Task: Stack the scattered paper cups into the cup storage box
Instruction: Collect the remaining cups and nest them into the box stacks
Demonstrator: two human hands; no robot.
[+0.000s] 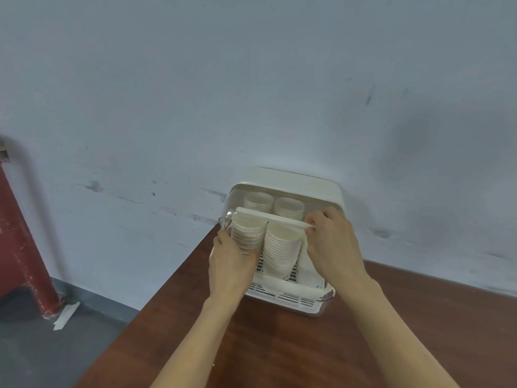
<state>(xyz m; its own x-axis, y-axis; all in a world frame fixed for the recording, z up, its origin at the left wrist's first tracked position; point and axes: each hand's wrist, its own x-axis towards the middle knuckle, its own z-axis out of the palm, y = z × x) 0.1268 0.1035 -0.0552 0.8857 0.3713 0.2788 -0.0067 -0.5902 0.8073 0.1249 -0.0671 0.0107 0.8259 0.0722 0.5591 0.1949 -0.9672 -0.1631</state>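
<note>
Glossy plastic box, seemingly matt paper cups, smooth wood table.

A brown wooden table stands against a scuffed pale wall; a red post and a tape strip sit on the grey floor.

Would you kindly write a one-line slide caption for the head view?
Both hands, left and right, hold the clear lid of a cup storage box filled with stacked paper cups.

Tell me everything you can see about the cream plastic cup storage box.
The cream plastic cup storage box stands on the brown wooden table against the pale wall. It has a rounded top, a slotted tray base and a clear front cover, half lowered. Stacks of white paper cups fill it. The left hand and the right hand grip the cover's white edge bar.
</note>
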